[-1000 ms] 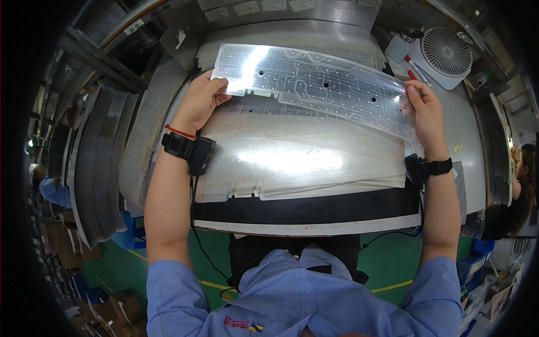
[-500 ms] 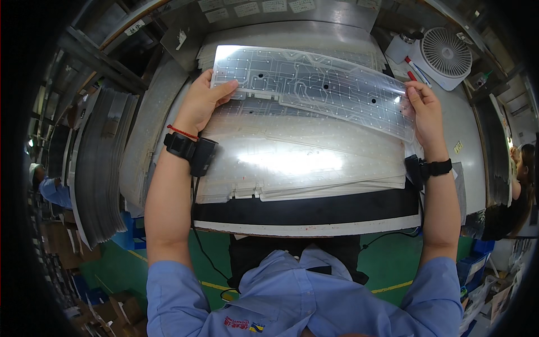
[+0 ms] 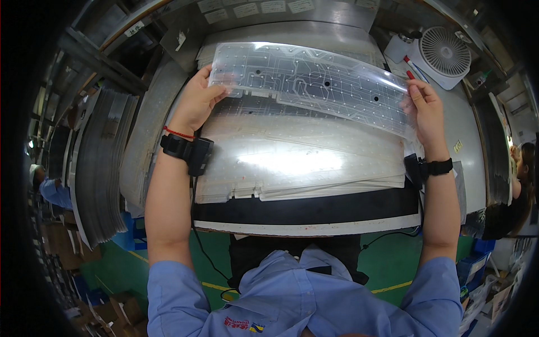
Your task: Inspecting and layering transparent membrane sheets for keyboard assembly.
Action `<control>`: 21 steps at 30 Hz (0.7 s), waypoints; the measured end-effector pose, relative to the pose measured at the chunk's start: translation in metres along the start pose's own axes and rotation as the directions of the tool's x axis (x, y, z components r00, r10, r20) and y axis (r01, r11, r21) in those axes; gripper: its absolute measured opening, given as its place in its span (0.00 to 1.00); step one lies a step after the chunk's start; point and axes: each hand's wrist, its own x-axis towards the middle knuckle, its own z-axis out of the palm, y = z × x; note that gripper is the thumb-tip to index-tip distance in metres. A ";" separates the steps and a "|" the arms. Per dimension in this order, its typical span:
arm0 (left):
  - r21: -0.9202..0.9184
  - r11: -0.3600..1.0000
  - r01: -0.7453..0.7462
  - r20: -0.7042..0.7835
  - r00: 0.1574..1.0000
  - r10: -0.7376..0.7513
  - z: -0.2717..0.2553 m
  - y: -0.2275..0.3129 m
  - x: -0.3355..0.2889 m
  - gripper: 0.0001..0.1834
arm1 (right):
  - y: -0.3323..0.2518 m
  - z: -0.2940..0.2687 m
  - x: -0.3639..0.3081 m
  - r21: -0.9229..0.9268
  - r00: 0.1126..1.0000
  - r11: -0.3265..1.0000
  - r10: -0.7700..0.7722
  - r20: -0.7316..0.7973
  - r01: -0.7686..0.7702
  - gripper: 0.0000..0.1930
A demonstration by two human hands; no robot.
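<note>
Toward twelve o'clock, over the sheet stack (image 3: 303, 151): one clear circuit-patterned sheet (image 3: 306, 76), ends clamped in the fingers of the left hand (image 3: 197, 100) at nine o'clock, right hand (image 3: 427, 115) at three. Step in hand, seemingly: holding it spread; next move calls for matched grips against buckling.

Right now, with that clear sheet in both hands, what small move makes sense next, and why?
Perhaps tilt the clear sheet slightly: the left hand and right hand hold its ends, and glare whitens part of its upper edge, possibly hiding detail.
</note>
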 end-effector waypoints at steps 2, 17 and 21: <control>-0.121 0.993 -0.007 0.003 1.000 0.008 -0.007 -0.001 0.004 0.20 | 0.000 -0.003 0.001 0.028 1.000 1.000 0.001 -0.004 -0.001 0.10; -0.017 0.986 0.164 -0.175 0.971 -0.164 -0.012 -0.006 0.007 0.10 | 0.004 -0.002 0.000 -0.282 0.997 0.956 0.080 -0.022 -0.083 0.07; -0.060 0.985 0.164 -0.165 0.971 -0.172 -0.012 -0.008 0.009 0.14 | 0.006 0.000 0.001 -0.177 0.999 0.983 0.040 -0.023 -0.043 0.07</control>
